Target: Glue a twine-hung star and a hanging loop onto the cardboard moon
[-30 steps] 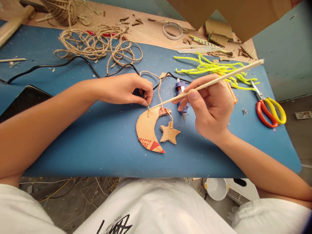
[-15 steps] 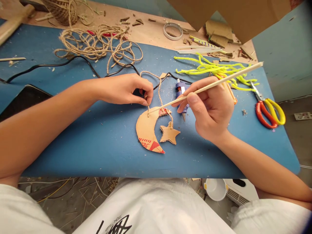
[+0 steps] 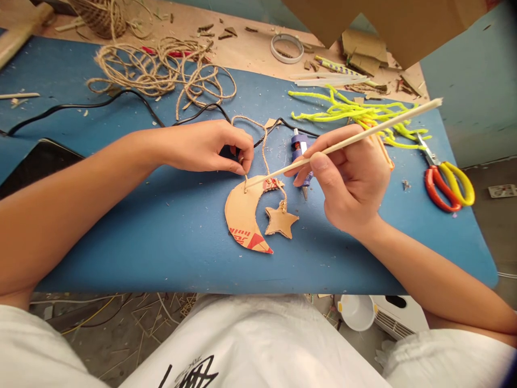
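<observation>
A cardboard crescent moon [image 3: 241, 215] with red print lies flat on the blue table. Twine [image 3: 264, 148] loops up from it, and a small cardboard star [image 3: 281, 221] is tied near its upper tip. My left hand [image 3: 226, 148] pinches the twine just above the moon's top left edge. Between the thumb and fingers of my right hand [image 3: 351, 178] is a thin wooden stick [image 3: 375, 128], slanting down to the left. Its tip meets the moon beside the spot where the twine enters; whether it presses on the card I cannot tell.
Behind my right hand lies a blue glue gun [image 3: 299, 145]. Yellow-green pipe cleaners [image 3: 335, 110] and red-and-yellow scissors [image 3: 448, 186] are to the right. Tangled twine [image 3: 137, 70], a black cable [image 3: 52, 113] and a tape roll [image 3: 286, 48] are farther back. A dark flat device [image 3: 40, 164] sits left.
Almost nothing differs. The view has shifted slightly, while both hands, the stick, the moon and the star keep nearly the same positions.
</observation>
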Demonstrator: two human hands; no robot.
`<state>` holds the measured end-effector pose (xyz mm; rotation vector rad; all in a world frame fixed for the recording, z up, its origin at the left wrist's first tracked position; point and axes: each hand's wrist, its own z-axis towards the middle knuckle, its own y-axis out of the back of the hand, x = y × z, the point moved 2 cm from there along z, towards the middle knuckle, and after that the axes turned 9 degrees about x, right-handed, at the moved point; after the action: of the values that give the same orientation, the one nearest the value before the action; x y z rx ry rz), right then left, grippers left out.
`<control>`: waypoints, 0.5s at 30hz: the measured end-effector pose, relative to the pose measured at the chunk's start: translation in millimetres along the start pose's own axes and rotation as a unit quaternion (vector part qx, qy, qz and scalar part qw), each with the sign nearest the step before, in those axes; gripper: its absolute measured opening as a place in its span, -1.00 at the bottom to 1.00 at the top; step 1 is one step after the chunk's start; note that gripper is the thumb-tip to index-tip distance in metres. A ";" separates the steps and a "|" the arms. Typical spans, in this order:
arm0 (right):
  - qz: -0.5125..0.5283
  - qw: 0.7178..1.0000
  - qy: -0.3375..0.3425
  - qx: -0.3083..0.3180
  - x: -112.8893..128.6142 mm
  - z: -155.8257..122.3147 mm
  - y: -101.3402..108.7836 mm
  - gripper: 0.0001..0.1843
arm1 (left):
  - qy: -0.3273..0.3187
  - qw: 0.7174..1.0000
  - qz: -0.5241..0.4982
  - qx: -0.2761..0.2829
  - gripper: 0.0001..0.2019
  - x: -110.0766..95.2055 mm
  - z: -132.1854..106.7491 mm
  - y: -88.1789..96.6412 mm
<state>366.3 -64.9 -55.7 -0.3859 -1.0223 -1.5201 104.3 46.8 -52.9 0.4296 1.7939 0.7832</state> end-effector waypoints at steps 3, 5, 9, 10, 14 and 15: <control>0.004 1.000 -0.002 0.001 -1.4 -0.7 -0.3 -0.79 | 0.001 1.000 0.000 -0.001 -0.77 -0.3 0.1 -0.5; 0.009 1.000 -0.007 0.003 -2.6 -1.5 -0.4 -0.79 | 0.001 1.000 -0.004 -0.003 -0.76 -0.2 0.3 -0.8; -0.002 1.000 -0.016 0.005 -3.1 -1.9 -0.3 -0.75 | 0.006 1.000 -0.013 -0.004 -0.76 0.4 0.7 -0.4; -0.005 1.000 -0.015 0.005 -2.6 -1.7 -0.2 -0.73 | 0.007 1.000 -0.015 -0.005 -0.76 0.5 0.7 -0.2; -0.017 1.000 -0.018 0.009 0.1 -0.5 0.0 -0.68 | 0.006 1.000 -0.016 -0.004 -0.79 1.3 0.2 -0.1; -0.018 1.000 -0.017 0.009 0.7 -0.3 -0.1 -0.68 | 0.006 1.000 -0.013 -0.002 -0.79 1.6 0.1 -0.3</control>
<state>366.2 -65.6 -55.5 -0.3831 -1.0734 -1.5408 103.9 47.6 -54.2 0.3983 1.8051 0.7726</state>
